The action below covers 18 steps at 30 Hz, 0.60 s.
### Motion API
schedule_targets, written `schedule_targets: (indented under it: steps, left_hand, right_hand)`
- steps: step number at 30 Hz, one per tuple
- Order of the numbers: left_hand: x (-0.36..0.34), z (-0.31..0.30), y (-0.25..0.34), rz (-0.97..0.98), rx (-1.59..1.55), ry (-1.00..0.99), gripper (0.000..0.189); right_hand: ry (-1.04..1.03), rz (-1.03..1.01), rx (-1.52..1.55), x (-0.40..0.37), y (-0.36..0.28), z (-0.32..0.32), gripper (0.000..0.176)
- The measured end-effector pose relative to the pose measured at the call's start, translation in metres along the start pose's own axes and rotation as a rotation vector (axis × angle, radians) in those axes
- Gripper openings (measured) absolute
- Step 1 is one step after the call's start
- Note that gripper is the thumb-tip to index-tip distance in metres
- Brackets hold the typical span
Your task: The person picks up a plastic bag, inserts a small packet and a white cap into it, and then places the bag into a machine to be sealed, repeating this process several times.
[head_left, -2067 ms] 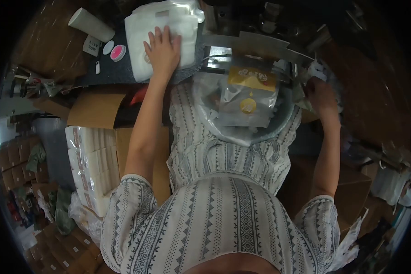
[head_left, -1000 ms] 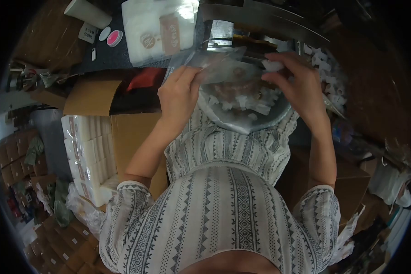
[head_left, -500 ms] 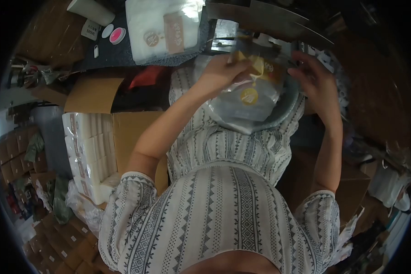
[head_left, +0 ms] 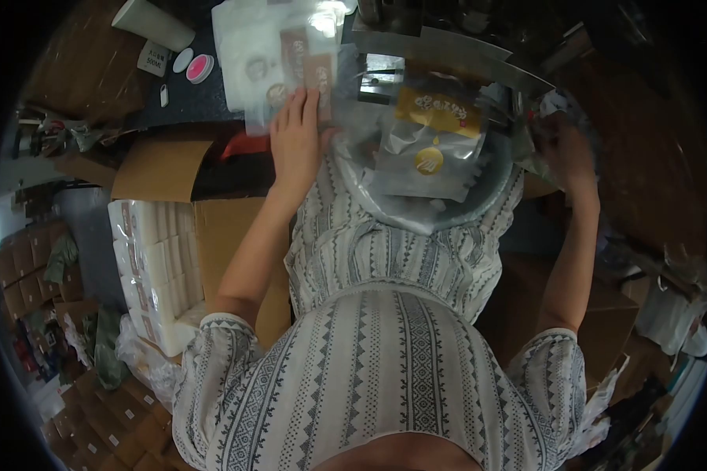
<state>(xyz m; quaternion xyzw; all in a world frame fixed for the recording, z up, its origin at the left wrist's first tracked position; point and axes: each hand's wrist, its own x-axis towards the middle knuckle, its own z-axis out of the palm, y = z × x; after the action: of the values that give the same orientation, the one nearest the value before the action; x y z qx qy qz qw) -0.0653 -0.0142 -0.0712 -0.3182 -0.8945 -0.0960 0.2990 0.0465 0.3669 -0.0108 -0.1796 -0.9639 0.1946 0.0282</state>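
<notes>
My left hand [head_left: 297, 149] lies with straight fingers on the lower edge of a clear plastic bag [head_left: 275, 94] with a brown label. This bag sits askew over a stack of similar bags [head_left: 243, 47]. In the round basin [head_left: 491, 184] on my lap rests a clear pouch [head_left: 428, 141] with a yellow label and a round yellow mark; neither hand touches it. Right of the basin, my right hand [head_left: 571, 157] is smeared by motion, close to a pile of small pale packets [head_left: 556, 104]. Its fingers are blurred.
A white cup [head_left: 153, 25], a pink ink pad [head_left: 199, 68] and a small stamp block [head_left: 153, 57] are at the upper left. Beside my left arm, an open cardboard box [head_left: 228, 251] stands by wrapped white packs [head_left: 161, 267]. A metal-edged machine [head_left: 471, 51] sits behind the basin.
My left hand has left the yellow-labelled pouch and moved left onto the bag stack, where the top bag now sits lower. My right hand has moved slightly right and down.
</notes>
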Motion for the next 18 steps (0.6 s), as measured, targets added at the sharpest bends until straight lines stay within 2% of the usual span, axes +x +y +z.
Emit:
schedule_targets:
  steps: [1, 3, 4, 6, 8, 9, 11, 13, 14, 15, 16, 17, 18]
  left_hand:
    - [-0.003, -0.008, -0.002, 0.001, -0.005, -0.001, 0.045]
    - [-0.005, -0.025, -0.012, -0.341, -0.218, -0.210, 0.022]
    - [-0.004, -0.029, -0.009, -0.391, -0.271, -0.082, 0.008]
    - [0.001, -0.048, 0.009, -0.375, -0.286, -0.086, 0.008]
    - [0.006, -0.063, 0.026, -0.350, -0.302, -0.098, 0.009]
    - [0.008, -0.066, 0.033, -0.351, -0.354, -0.107, 0.008]
    - [0.013, -0.073, 0.042, -0.356, -0.402, -0.111, 0.007]
    - [0.015, -0.076, 0.048, -0.217, -0.493, -0.092, 0.005]
    - [0.015, -0.073, 0.052, -0.218, -0.494, -0.093, 0.005]
    - [0.014, -0.068, 0.054, -0.193, -0.592, -0.190, 0.007]
    - [0.014, -0.062, 0.058, -0.167, -0.689, -0.287, 0.010]
    - [0.017, -0.057, 0.063, -0.168, -0.691, -0.284, 0.010]
    - [0.022, -0.051, 0.069, -0.323, -0.917, -0.443, 0.013]
  right_hand:
    - [-0.001, 0.004, -0.003, -0.004, -0.004, -0.007, 0.021]
    - [-0.056, 0.049, 0.217, -0.016, -0.020, -0.028, 0.027]
    - [-0.057, 0.044, 0.211, -0.018, -0.030, -0.032, 0.027]
    - [-0.132, -0.180, 0.608, -0.026, -0.060, -0.029, 0.028]
    - [-0.180, -0.331, 0.668, -0.033, -0.107, -0.018, 0.027]
    - [-0.177, -0.332, 0.671, -0.032, -0.119, -0.011, 0.027]
    - [0.086, -0.684, 0.392, -0.025, -0.133, 0.003, 0.027]
    - [0.032, -0.714, 0.392, -0.025, -0.137, 0.003, 0.029]
    - [-0.024, -0.736, 0.389, -0.026, -0.137, 0.003, 0.030]
    - [-0.025, -0.736, 0.387, -0.026, -0.135, 0.003, 0.030]
    - [-0.102, -0.646, 0.469, -0.024, -0.131, 0.002, 0.031]
    - [-0.176, -0.556, 0.548, -0.022, -0.127, 0.001, 0.032]
    - [-0.175, -0.558, 0.545, -0.021, -0.121, 0.001, 0.032]
